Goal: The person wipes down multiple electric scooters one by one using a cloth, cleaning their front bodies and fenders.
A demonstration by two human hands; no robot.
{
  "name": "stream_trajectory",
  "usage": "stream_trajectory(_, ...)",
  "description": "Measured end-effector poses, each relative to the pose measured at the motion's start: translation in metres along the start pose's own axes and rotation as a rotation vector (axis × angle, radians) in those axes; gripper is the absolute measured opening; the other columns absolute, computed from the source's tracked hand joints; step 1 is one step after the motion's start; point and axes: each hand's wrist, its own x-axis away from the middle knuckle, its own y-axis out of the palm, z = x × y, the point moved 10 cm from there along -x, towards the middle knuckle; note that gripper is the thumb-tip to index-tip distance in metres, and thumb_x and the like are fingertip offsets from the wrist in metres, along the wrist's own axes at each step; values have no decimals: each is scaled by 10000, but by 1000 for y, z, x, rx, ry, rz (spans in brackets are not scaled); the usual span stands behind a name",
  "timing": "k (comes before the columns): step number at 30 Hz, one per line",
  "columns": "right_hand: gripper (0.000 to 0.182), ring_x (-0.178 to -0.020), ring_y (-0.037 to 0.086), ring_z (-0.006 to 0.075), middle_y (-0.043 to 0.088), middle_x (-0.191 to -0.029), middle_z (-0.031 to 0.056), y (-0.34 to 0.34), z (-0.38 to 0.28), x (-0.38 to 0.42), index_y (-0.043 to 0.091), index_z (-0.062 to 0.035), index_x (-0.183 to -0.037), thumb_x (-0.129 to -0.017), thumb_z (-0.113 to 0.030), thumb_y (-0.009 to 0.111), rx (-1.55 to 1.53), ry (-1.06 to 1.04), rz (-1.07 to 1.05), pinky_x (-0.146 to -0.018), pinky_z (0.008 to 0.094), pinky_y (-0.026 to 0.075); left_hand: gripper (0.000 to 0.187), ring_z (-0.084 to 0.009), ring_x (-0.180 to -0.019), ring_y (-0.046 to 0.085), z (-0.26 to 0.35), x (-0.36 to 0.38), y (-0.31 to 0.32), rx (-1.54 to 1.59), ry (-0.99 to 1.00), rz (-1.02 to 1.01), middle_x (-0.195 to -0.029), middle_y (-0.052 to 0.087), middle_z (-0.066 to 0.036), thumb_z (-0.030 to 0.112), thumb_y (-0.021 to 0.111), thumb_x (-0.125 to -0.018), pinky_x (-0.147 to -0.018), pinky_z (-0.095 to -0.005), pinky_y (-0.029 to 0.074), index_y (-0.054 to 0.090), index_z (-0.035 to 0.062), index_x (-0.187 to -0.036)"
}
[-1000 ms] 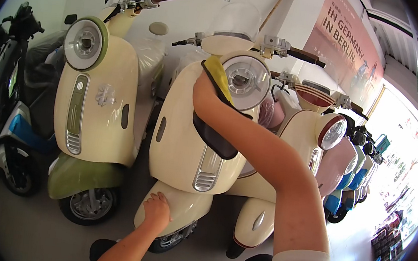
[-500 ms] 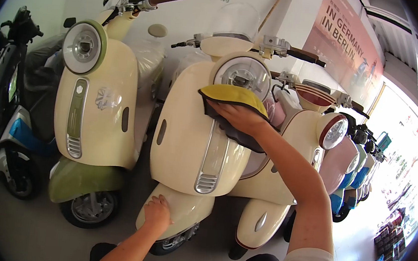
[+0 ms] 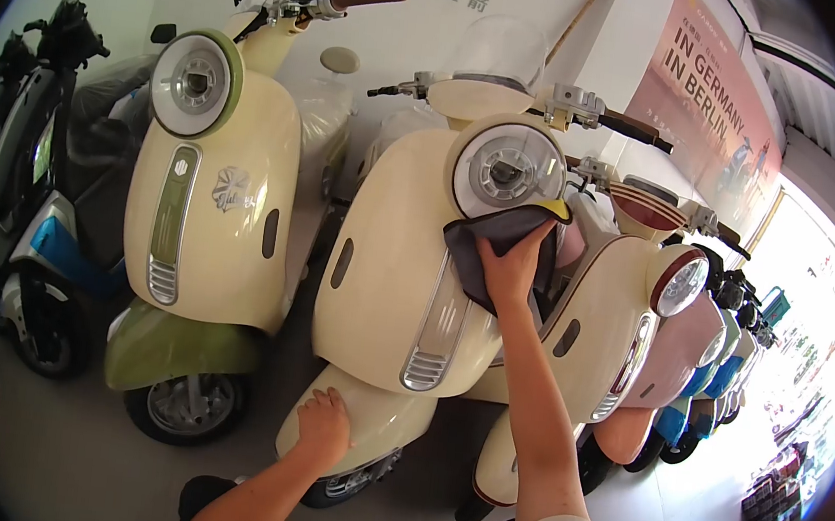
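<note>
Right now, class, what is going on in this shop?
A person is wiping a cream scooter in a row of parked scooters. The right hand presses a grey-and-yellow cloth against the front panel just below the headlight. The left hand rests flat on the front mudguard.

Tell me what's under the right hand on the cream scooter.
The right hand presses a grey and yellow cloth against the cream scooter, just below its headlight. The panel beneath the cloth is covered.

A green-trimmed scooter [image 3: 204, 230] stands beside a Berlin poster [image 3: 718, 119].
</note>
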Motion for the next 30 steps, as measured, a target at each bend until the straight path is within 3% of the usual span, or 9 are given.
stream_trajectory(3, 513, -1295, 469, 496, 579, -1338, 266, 20, 0, -1, 622, 30, -1261, -872, -283, 738, 158, -192, -233, -1102, 523, 381, 1210, -389, -1232, 606, 0, -2, 2, -22, -9, -12, -1487, 462, -350, 545, 905, -678, -979, -468, 516, 338, -103, -1529)
stream_trajectory(6, 417, -1294, 478, 480, 606, -1313, 249, 22, 1, -6, 669, 1, -1195, -885, -277, 706, 124, -181, -308, -1106, 523, 381, 1210, -388, -1226, 610, 0, -3, 3, -26, -21, -28, -1493, 458, -349, 550, 899, -685, -977, -455, 517, 333, -100, -1533)
stream_trajectory(12, 394, -1286, 491, 477, 615, -1313, 246, 26, 18, -31, 650, -2, -1221, -874, -190, 657, 48, -346, -362, -1108, 516, 384, 1181, -395, -1223, 599, 0, -3, 6, -32, -31, -54, -1517, 427, -352, 530, 882, -726, -980, -455, 511, 307, -96, -1547)
stream_trajectory(16, 410, -1267, 538, 462, 615, -1327, 253, 32, 67, -54, 625, 28, -1268, -879, -99, 598, -247, -45, -333, -1113, 455, 403, 1153, -405, -1222, 594, -1, -1, 4, 5, -31, -55, -1530, 406, -363, 499, 874, -748, -988, -465, 495, 301, -98, -1550)
stream_trajectory(18, 401, -1248, 577, 415, 639, -1316, 238, 38, 67, -65, 623, 25, -1286, -911, -115, 600, -202, -75, -358, -1087, 417, 433, 1147, -409, -1218, 594, 0, 0, 4, 25, -30, -47, -1528, 407, -368, 487, 876, -749, -985, -468, 491, 301, -100, -1549)
stream_trajectory(20, 460, -1301, 563, 268, 608, -1410, 150, 53, 83, -71, 536, 11, -1426, -1017, -195, 587, -406, 198, -469, -1102, 368, 422, 1127, -411, -1202, 601, 2, 1, -1, 12, -34, -14, -1508, 428, -374, 457, 884, -740, -962, -461, 493, 320, -104, -1538)
stream_trajectory(21, 466, -1275, 573, 225, 611, -1412, 124, 51, 71, -74, 527, 11, -1441, -1042, -225, 576, -308, 114, -531, -1083, 356, 442, 1127, -411, -1202, 601, 3, 1, -1, 14, -33, -21, -1508, 428, -374, 457, 884, -740, -962, -461, 493, 320, -104, -1538)
stream_trajectory(26, 422, -1200, 635, 303, 680, -1289, 184, 53, 90, -87, 627, 36, -1313, -998, -242, 578, -273, 75, -412, -1034, 392, 473, 1113, -391, -1179, 616, 3, 1, -4, -19, -39, 3, -1485, 458, -367, 441, 897, -719, -957, -445, 494, 352, -106, -1521)
stream_trajectory(30, 447, -1231, 612, 343, 662, -1314, 203, 57, 126, -79, 620, 32, -1330, -1001, -265, 561, -400, 280, -267, -1054, 407, 455, 1113, -379, -1170, 619, 2, 3, -5, -11, -31, 24, -1477, 469, -359, 438, 904, -708, -961, -437, 497, 361, -104, -1514)
